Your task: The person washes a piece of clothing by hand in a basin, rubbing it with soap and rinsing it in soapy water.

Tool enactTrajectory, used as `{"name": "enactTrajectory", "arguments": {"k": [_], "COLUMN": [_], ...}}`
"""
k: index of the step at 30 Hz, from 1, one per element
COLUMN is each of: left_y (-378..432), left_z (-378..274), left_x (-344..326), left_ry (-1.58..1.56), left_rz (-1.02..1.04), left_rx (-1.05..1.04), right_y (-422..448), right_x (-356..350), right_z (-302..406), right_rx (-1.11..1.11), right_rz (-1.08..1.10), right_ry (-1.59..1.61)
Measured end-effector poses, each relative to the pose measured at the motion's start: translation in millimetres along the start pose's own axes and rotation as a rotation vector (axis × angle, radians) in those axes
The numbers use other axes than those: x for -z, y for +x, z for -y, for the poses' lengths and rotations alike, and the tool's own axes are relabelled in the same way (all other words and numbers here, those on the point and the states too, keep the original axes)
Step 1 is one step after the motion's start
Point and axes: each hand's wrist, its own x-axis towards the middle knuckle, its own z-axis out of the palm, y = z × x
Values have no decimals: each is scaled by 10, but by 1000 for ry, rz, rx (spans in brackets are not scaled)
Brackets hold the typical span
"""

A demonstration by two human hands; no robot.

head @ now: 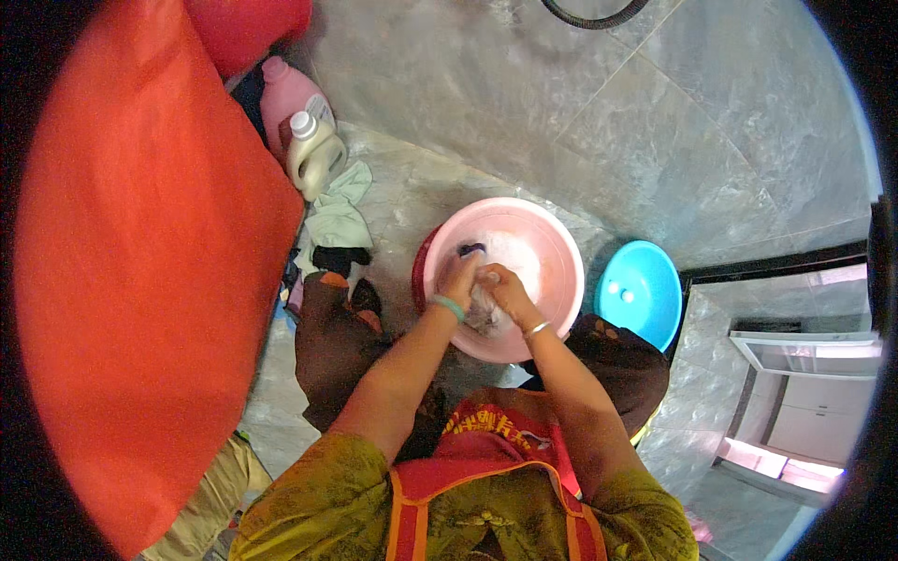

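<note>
A pink plastic basin [572, 280] stands on the tiled floor before me. My left hand [461, 282] and my right hand [506, 291] meet over its left half, fingers closed together around a small wet cloth, largely hidden by them. A dark end of the cloth [471, 248] shows beyond my left fingers. Below the hands, greyish wet material [484, 315] lies in the basin; its exact form is blurred. Whitish, foamy-looking water [518, 256] covers part of the bottom. A green bangle [449, 307] circles my left wrist and a silver one [536, 329] my right.
A bright blue basin [642, 291] stands at the right. Pale green cloth [340, 217], a cream detergent bottle [316, 154] and a pink bottle [295, 98] are at the left. A large red surface [154, 280] fills the left side. A dark red rim [421, 270] shows behind the pink basin.
</note>
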Motion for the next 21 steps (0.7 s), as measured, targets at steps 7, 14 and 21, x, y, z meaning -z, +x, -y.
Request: {"name": "enactTrajectory", "arguments": {"k": [7, 14, 21], "left_y": [-5, 238, -170], "left_z": [-317, 242, -47], "left_x": [-132, -62, -294], "left_ry": [19, -207, 48], "left_rz": [403, 213, 143], "left_rx": [102, 180, 137], "right_y": [-540, 91, 200], "right_x": [-287, 31, 676], "right_z": [907, 682, -47], "right_rx": [33, -67, -45], "right_rz": [-235, -408, -539], "right_ry": [-282, -547, -578]}}
